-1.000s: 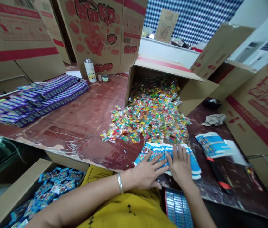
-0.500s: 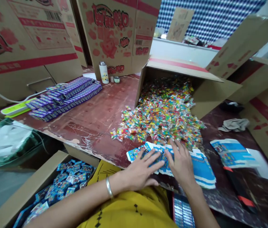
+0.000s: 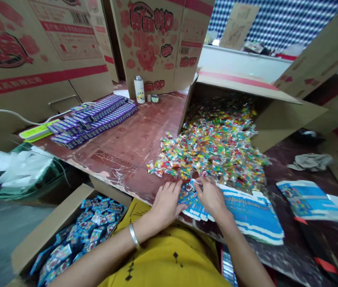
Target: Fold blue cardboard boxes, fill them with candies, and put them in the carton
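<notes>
Left hand (image 3: 165,204) and right hand (image 3: 212,197) on blue packaging (image 3: 255,215) before candy heap (image 3: 213,147), grips unclear: likely light, slick; grasp by edges.

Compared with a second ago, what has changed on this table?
The left hand and right hand have shifted left along the blue packaging, baring more of its right side; the right hand's fingers now curl over its left part. The candy pile and white bottle stayed put.

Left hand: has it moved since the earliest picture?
Yes, to the left: judged against the candy pile, the left hand now sits nearer the pile's left end.
</notes>
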### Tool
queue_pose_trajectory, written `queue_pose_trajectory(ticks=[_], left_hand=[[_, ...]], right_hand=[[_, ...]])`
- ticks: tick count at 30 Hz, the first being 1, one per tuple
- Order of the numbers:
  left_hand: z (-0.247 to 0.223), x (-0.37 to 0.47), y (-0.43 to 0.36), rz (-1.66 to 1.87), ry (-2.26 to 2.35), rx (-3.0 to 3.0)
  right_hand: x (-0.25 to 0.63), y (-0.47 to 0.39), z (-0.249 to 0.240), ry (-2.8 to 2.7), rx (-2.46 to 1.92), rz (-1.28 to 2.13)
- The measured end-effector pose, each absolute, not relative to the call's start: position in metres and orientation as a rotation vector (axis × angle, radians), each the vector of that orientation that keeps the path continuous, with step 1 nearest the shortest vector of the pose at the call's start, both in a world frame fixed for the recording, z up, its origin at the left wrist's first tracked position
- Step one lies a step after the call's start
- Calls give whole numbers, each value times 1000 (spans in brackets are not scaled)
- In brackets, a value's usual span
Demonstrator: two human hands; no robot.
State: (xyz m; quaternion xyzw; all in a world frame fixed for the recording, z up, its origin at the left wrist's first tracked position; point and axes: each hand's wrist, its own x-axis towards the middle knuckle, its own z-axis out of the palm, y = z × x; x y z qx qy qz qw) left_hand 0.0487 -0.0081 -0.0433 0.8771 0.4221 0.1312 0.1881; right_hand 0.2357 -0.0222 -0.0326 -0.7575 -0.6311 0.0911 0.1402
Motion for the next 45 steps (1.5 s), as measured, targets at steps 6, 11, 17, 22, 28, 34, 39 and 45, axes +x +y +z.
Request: queue_pose_trajectory(ticks=[6,11,17,22,28,34,39,45], left_hand=[[-33,76,0,266,1251,2500],[-31,80,6,285,1182,2510],[-31,56,15,512,1112,2273],[-26,39,25,639,869,1558],[-20,31,14,657,447,919],[-7,9,7,547,422,1213],[5,-1,1,497,436,1527],[-8,12,-1,899,770,1370]], right_hand=[[243,-19,-35,-1815,-2152,309],[252,-20,-38,-1799,-2058,388],[263,-29,-39,-1542,-1916,586],[243,-42,-22,-1429,-1620,718],[203,-51,2,-1679,-1405,850],[209,-47,19,-1614,-1302,1185],[218,-44,32,-1782,-1288,1636],[201,-40,9,-1278,-1352,1019]])
